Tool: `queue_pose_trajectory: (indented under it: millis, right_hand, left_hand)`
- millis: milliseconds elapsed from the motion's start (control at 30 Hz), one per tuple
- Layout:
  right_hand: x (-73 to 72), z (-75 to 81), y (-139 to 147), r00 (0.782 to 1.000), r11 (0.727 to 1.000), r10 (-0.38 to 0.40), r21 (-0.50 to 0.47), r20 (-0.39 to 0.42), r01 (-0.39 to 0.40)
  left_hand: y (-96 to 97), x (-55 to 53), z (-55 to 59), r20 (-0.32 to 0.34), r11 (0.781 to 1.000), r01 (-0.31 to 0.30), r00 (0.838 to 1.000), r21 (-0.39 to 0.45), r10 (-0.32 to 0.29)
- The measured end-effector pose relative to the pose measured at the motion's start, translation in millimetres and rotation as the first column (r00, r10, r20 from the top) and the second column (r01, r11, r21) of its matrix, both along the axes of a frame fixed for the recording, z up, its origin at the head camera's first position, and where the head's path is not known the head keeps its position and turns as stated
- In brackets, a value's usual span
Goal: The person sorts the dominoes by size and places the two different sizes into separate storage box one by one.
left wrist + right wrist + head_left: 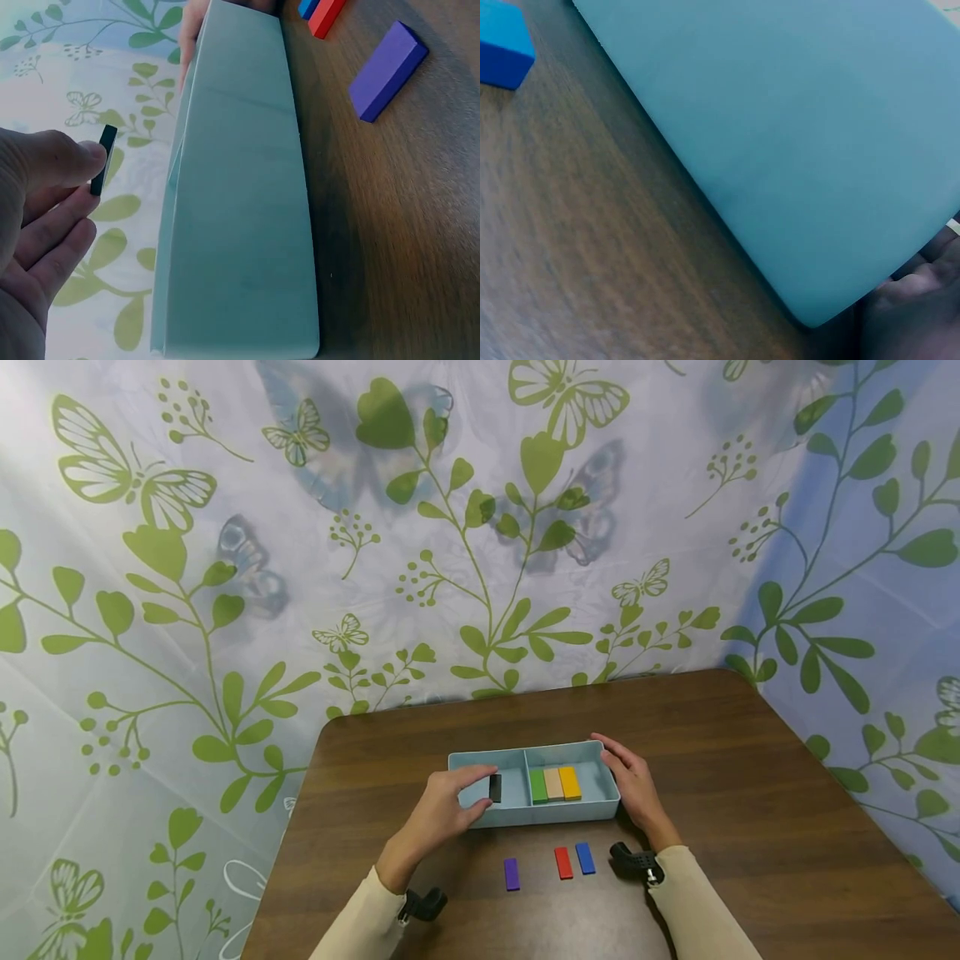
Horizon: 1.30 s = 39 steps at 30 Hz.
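In the head view my left hand (438,810) is over the left compartment of a pale blue divided box (577,812). Thumb and fingers pinch a small black block (495,788); the left wrist view shows this black block (109,137) on edge at the fingertips. My right hand (633,783) holds the box's right end, fingers at the far corner and thumb at the rim. Green (538,786), beige (553,784) and yellow (570,783) blocks lie side by side in the right compartment, against the divider.
On the brown wooden table (360,760), in front of the box, lie a purple block (512,874), a red block (563,863) and a blue block (585,858). A curtain (480,577) with leaves and butterflies hangs behind the table.
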State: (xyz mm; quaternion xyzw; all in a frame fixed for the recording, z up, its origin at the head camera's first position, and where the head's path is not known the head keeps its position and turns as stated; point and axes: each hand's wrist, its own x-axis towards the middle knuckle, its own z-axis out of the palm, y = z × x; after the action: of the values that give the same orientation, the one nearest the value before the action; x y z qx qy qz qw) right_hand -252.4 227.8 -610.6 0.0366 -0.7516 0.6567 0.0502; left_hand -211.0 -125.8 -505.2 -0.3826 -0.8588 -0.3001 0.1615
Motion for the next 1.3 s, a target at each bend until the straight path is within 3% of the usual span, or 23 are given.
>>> queue_pose_trajectory:
  millis: [133, 333, 467, 700, 833, 933, 1133, 1300]
  right_hand:
    - [-0.2, 0.4, -1, 1.0, 1.0, 0.006, -0.003, -0.005, -0.006]
    - [-0.6, 1.7, -1, 1.0, 1.0, 0.011, -0.015, 0.009, -0.011]
    - [0.2, 5.3, -1, 1.0, 1.0, 0.02, -0.014, 0.02, -0.02]
    - [12.9, 31.6, -5, 0.999, 0.999, 0.043, -0.015, 0.013, -0.043]
    - [16.5, 37.5, -6, 0.999, 0.999, 0.036, -0.006, 0.017, -0.036]
    - [13.5, 32.2, -5, 0.999, 0.999, 0.033, -0.007, 0.015, -0.033]
    - [1.3, 6.9, 0, 1.0, 1.0, 0.024, -0.021, 0.015, -0.024]
    - [-0.6, 0.0, 1, 1.0, 1.0, 0.012, -0.021, 0.018, -0.012]
  left_hand:
    - [7.8, -5.7, -1.6, 0.023, 1.0, -0.015, 1.0, 0.001, 0.015]
    - [19.9, -15.7, -7.0, 0.113, 0.998, -0.05, 0.992, -0.026, 0.053]
    - [27.5, -21.1, -11.7, 0.161, 0.998, -0.042, 0.986, -0.044, 0.049]
    - [38.0, -29.9, -22.3, 0.189, 0.995, -0.045, 0.98, -0.088, 0.061]
    - [42.5, -36.1, -27.6, 0.225, 0.991, -0.057, 0.971, -0.12, 0.083]
    - [45.0, -40.5, -30.2, 0.263, 0.988, -0.056, 0.96, -0.146, 0.094]
    - [49.0, -47.7, -35.6, 0.322, 0.984, -0.053, 0.941, -0.168, 0.105]
    - [52.3, -52.5, -37.5, 0.357, 0.983, -0.06, 0.927, -0.173, 0.119]
